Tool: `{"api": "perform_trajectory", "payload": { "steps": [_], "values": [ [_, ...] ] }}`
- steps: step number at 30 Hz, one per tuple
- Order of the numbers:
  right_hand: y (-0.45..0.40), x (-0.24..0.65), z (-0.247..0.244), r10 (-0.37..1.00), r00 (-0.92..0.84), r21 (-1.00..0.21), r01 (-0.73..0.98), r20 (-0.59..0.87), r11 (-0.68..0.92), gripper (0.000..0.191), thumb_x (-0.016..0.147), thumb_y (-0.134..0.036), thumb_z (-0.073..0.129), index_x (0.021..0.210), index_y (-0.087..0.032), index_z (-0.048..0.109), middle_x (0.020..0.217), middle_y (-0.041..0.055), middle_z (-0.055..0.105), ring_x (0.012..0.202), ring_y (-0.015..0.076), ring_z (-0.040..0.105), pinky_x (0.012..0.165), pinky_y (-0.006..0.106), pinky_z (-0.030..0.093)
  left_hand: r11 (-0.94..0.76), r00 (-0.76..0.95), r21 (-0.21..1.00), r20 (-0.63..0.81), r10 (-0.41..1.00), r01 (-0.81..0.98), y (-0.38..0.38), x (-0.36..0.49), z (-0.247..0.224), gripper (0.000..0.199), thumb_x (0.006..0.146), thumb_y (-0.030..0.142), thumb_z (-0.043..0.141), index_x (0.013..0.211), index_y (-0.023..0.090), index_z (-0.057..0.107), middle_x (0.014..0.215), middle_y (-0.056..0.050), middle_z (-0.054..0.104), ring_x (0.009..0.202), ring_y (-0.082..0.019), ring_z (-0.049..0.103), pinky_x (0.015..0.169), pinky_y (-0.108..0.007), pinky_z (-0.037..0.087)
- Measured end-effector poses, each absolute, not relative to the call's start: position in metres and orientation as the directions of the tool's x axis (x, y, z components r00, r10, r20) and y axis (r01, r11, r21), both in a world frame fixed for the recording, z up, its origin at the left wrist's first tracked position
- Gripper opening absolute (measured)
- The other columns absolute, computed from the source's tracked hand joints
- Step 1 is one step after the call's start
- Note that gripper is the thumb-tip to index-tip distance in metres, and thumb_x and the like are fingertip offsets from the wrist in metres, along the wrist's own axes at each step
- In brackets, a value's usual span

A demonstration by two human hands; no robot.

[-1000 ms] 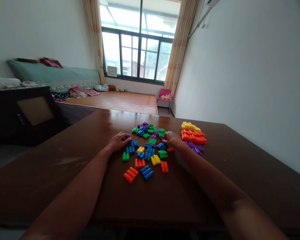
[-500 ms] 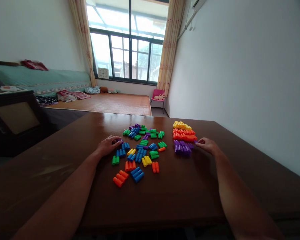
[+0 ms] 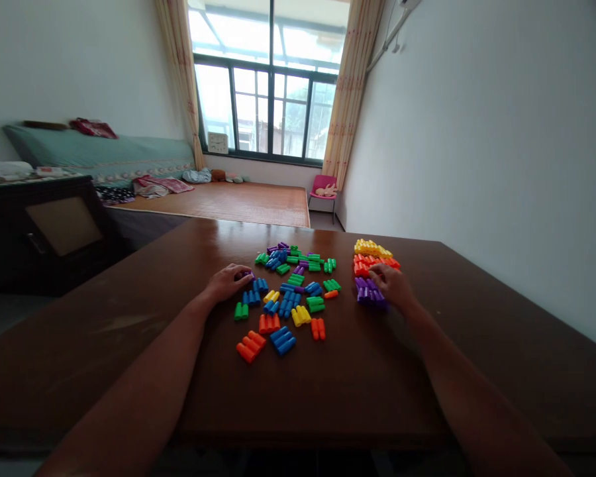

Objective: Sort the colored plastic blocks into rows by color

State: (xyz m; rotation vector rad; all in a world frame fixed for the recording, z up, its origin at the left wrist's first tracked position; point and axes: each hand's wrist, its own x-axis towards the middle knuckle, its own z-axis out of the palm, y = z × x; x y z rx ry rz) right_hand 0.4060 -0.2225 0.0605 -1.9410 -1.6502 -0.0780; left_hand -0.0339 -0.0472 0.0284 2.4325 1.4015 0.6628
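Brown table: left hand fingers closed round purple block; right hand at purple row, can't tell whether fingers grip.

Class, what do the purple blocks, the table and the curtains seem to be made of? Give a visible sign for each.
Purple blocks: probably moulded plastic, slightly glossy; even, saturated colour and rounded, repeated tube shapes.
Table: likely varnished wood or wood-look board; dark brown, bright sheen towards its far edge.
Curtains: cloth, seemingly matt; soft folds, fibre unclear.
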Motion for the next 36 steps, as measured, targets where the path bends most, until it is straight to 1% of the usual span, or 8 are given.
{"api": "perform_trajectory", "payload": {
  "steps": [2,6,10,14,18,21,25,36],
  "values": [
    [-0.217,0.358,0.062,0.916,0.012,-0.382,0.911,0.400,0.154,0.023,0.089,-0.033,0.049,0.103,-0.022,0.065,0.103,0.0056,0.069,0.090,0.0192,0.063,0.083,0.030,0.047,-0.500,0.432,0.432,0.252,0.866,0.751,-0.049,-0.034,0.029,0.052,0.081,0.062,0.047,0.110,0.025,0.069,0.105,-0.004,0.064,0.090,-0.021,0.062,0.081,-0.030,0.048],
    [-0.203,0.288,0.062,0.863,-0.346,-0.214,0.872,0.369,0.441,0.025,0.093,-0.024,0.045,0.107,-0.022,0.065,0.111,0.0060,0.067,0.107,0.0203,0.056,0.095,0.034,0.043,-0.519,0.451,0.424,0.258,0.855,0.742,-0.050,-0.034,0.029,0.051,0.082,0.060,0.046,0.110,0.024,0.068,0.106,-0.005,0.064,0.092,-0.021,0.061,0.082,-0.030,0.048],
    [-0.179,0.265,0.064,0.882,-0.389,-0.103,0.898,0.266,0.427,0.021,0.092,-0.027,0.051,0.104,-0.020,0.068,0.105,0.0075,0.069,0.104,0.0213,0.055,0.093,0.034,0.042,-0.520,0.448,0.425,0.264,0.854,0.741,-0.049,-0.034,0.027,0.049,0.082,0.059,0.048,0.110,0.024,0.069,0.104,-0.005,0.064,0.091,-0.021,0.062,0.082,-0.030,0.048],
    [-0.159,0.255,0.063,0.923,-0.342,-0.097,0.927,0.176,0.362,0.018,0.083,-0.032,0.065,0.097,-0.022,0.068,0.099,0.0065,0.069,0.103,0.0229,0.055,0.087,0.034,0.044,-0.513,0.438,0.417,0.268,0.858,0.750,-0.047,-0.034,0.025,0.049,0.082,0.059,0.048,0.110,0.025,0.069,0.099,-0.004,0.063,0.089,-0.021,0.062,0.078,-0.029,0.048],
    [-0.152,0.251,0.062,0.915,-0.317,-0.202,0.907,0.250,0.369,0.015,0.078,-0.026,0.067,0.092,-0.020,0.066,0.095,0.0057,0.068,0.099,0.0228,0.057,0.083,0.034,0.044,-0.516,0.436,0.417,0.278,0.856,0.748,-0.045,-0.034,0.023,0.048,0.082,0.059,0.049,0.110,0.026,0.069,0.098,-0.004,0.063,0.089,-0.020,0.062,0.076,-0.028,0.048],
    [-0.150,0.258,0.064,0.908,-0.289,-0.439,0.803,0.303,0.402,0.015,0.078,-0.025,0.065,0.091,-0.018,0.063,0.087,0.0027,0.067,0.084,0.0175,0.060,0.075,0.030,0.047,-0.515,0.436,0.422,0.275,0.857,0.746,-0.045,-0.033,0.023,0.048,0.081,0.060,0.049,0.109,0.026,0.069,0.098,-0.004,0.063,0.088,-0.020,0.062,0.076,-0.028,0.048],
    [-0.153,0.279,0.070,0.928,-0.208,-0.715,0.593,0.308,0.371,0.025,0.076,-0.038,0.067,0.091,-0.018,0.061,0.081,0.0004,0.065,0.071,0.0132,0.060,0.065,0.026,0.048,-0.510,0.439,0.422,0.260,0.860,0.750,-0.047,-0.033,0.026,0.050,0.082,0.061,0.048,0.110,0.025,0.069,0.099,-0.004,0.064,0.087,-0.020,0.061,0.075,-0.028,0.047],
    [-0.170,0.296,0.053,0.970,-0.076,-0.814,0.532,0.230,0.234,0.028,0.068,-0.039,0.072,0.081,-0.019,0.058,0.078,0.0002,0.065,0.072,0.0137,0.060,0.065,0.026,0.049,-0.516,0.436,0.419,0.277,0.856,0.747,-0.047,-0.035,0.026,0.050,0.081,0.061,0.048,0.110,0.025,0.069,0.104,-0.004,0.064,0.089,-0.020,0.062,0.077,-0.028,0.048]
  ]
}}
